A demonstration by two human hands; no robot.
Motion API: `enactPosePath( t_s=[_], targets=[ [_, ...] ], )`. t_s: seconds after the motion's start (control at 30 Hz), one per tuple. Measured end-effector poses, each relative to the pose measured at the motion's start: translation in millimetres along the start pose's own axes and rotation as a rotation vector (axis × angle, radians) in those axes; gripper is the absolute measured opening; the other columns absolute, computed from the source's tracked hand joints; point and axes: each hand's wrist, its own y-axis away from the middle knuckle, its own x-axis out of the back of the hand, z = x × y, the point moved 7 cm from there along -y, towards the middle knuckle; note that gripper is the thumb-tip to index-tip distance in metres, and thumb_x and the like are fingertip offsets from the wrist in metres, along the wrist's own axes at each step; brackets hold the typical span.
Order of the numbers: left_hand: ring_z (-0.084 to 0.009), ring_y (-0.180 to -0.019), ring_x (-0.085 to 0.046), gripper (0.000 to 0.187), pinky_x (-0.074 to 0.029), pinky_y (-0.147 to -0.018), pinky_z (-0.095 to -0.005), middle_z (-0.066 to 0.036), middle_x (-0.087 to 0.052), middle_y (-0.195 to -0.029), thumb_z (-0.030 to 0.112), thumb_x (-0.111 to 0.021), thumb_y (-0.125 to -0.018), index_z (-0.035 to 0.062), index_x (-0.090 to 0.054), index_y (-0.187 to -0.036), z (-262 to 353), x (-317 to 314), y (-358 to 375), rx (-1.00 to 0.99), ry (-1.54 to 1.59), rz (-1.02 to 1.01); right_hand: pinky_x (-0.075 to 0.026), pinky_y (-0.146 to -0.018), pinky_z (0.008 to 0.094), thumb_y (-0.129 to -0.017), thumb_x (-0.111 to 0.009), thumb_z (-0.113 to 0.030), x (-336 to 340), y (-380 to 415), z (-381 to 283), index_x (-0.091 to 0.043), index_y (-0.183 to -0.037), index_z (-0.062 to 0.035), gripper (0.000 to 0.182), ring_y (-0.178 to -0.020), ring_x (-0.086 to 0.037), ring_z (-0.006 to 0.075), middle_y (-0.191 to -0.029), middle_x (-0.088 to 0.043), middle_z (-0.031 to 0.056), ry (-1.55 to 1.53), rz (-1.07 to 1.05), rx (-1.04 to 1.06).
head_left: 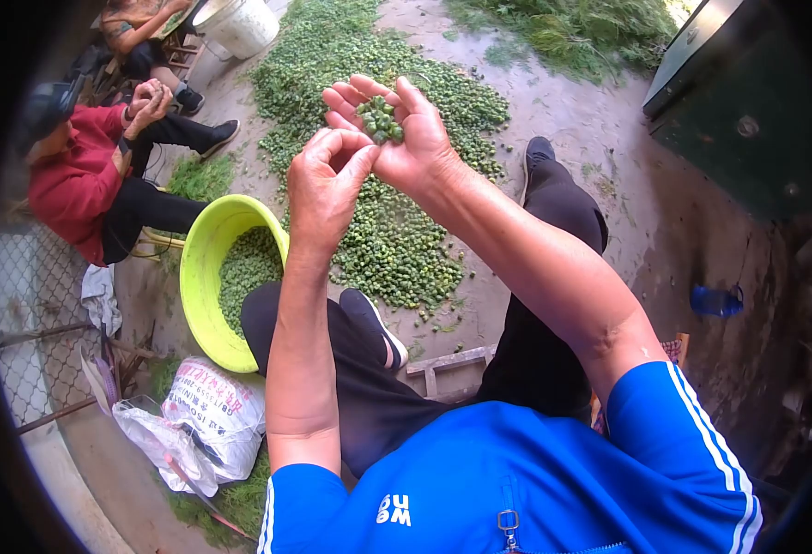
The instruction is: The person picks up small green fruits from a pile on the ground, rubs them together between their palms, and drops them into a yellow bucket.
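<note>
At upper centre of the frame, the green pods lay in the open, upturned right hand. The left hand was closed in a pinch against that palm, just below the pods; whether it gripped anything could not be determined.

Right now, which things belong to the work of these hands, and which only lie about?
Likely in work:
- green pods in right hand
- left hand beside them
- pile on floor
- yellow tub

Apparently lying about:
- printed bag
- blue container
</note>
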Motion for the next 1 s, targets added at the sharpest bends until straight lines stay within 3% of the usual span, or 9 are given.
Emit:
enactPosePath(
  t_s=[0.1,0.17,0.2,0.23,0.3,0.33,0.47,0.57,1.0],
  targets=[
    [-0.0045,-0.068,-0.051,0.007,-0.041,-0.06,-0.0197,0.0,-0.056,-0.078,0.007,-0.065,-0.084,-0.0004,-0.063,-0.082,6,1,2,0.071,0.219,-0.093,-0.047,-0.093,0.0449,-0.1,-0.024,-0.04,0,-1,-6,-0.049,-0.115,0.0035,0.053,-0.108,-0.056,0.0345,-0.114,-0.054,0.0212,-0.01,0.005,0.008],
    [-0.0034,-0.065,-0.048,0.007,-0.038,-0.057,-0.0187,0.002,-0.054,-0.076,0.007,-0.064,-0.086,0.001,-0.062,-0.082,15,-13,15,0.182,0.122,-0.577,-0.047,-0.095,0.0453,-0.1,-0.023,-0.04,3,-2,-12,-0.05,-0.114,0.0042,0.054,-0.109,-0.055,0.0351,-0.113,-0.055,0.0216,-0.007,0.048,0.031],
    [-0.0039,-0.066,-0.048,0.006,-0.037,-0.058,-0.0186,0.002,-0.053,-0.075,0.006,-0.063,-0.086,0.0015,-0.062,-0.083,17,-13,20,0.249,0.154,-0.633,-0.046,-0.097,0.0451,-0.1,-0.023,-0.04,3,-1,-12,-0.051,-0.113,0.0044,0.054,-0.109,-0.054,0.0349,-0.111,-0.056,0.0215,0.005,0.059,0.028],
    [-0.0039,-0.066,-0.048,0.006,-0.037,-0.058,-0.0186,0.002,-0.053,-0.075,0.006,-0.063,-0.086,0.0015,-0.062,-0.083,12,-15,19,0.249,0.155,-0.633,-0.046,-0.097,0.0451,-0.1,-0.023,-0.04,2,0,-13,-0.051,-0.113,0.0044,0.054,-0.109,-0.054,0.0349,-0.111,-0.056,0.0215,0.005,0.059,0.029],
    [-0.0059,-0.065,-0.052,0.011,-0.042,-0.057,-0.0213,0.0,-0.055,-0.078,0.006,-0.069,-0.08,0.0024,-0.066,-0.09,20,9,1,-0.076,-0.041,-0.161,-0.046,-0.096,0.0447,-0.1,-0.022,-0.041,1,3,-10,-0.052,-0.113,0.0038,0.055,-0.108,-0.055,0.0338,-0.11,-0.056,0.0205,0.059,0.045,0.009],
    [-0.0068,-0.066,-0.052,0.025,-0.043,-0.058,-0.0214,-0.002,-0.054,-0.085,0.0,-0.068,-0.077,0.0062,-0.065,-0.101,25,12,0,-0.129,-0.006,-0.046,-0.045,-0.096,0.0442,-0.1,-0.022,-0.041,0,4,-8,-0.053,-0.112,0.003,0.056,-0.109,-0.054,0.032,-0.111,-0.055,0.0194,0.06,0.04,-0.001],
    [-0.008,-0.069,-0.052,0.043,-0.045,-0.06,-0.0222,-0.003,-0.053,-0.098,-0.004,-0.068,-0.071,0.0083,-0.064,-0.112,31,-3,-2,-0.23,-0.062,-0.031,-0.045,-0.094,0.0441,-0.1,-0.021,-0.042,-1,6,0,-0.054,-0.112,0.0022,0.057,-0.111,-0.051,0.0282,-0.112,-0.055,0.0179,0.084,0.023,-0.063],
    [-0.0085,-0.068,-0.051,0.044,-0.045,-0.06,-0.022,-0.003,-0.053,-0.097,-0.005,-0.068,-0.071,0.0084,-0.064,-0.112,31,-9,-2,-0.224,-0.16,-0.075,-0.037,-0.103,0.0428,-0.1,-0.018,-0.043,7,4,2,-0.05,-0.12,0.0039,0.06,-0.118,-0.047,0.0283,-0.124,-0.051,0.0192,0.199,-0.001,-0.078],
    [-0.0026,-0.062,-0.047,0.032,-0.041,-0.054,-0.0184,0.0,-0.053,-0.096,-0.005,-0.064,-0.077,0.0066,-0.065,-0.106,17,-15,-3,-0.16,-0.192,-0.128,-0.04,-0.096,0.0439,-0.1,-0.018,-0.039,21,6,6,-0.05,-0.119,0.0044,0.057,-0.111,-0.05,0.0282,-0.119,-0.052,0.0193,0.225,0.144,-0.086]
  ],
)
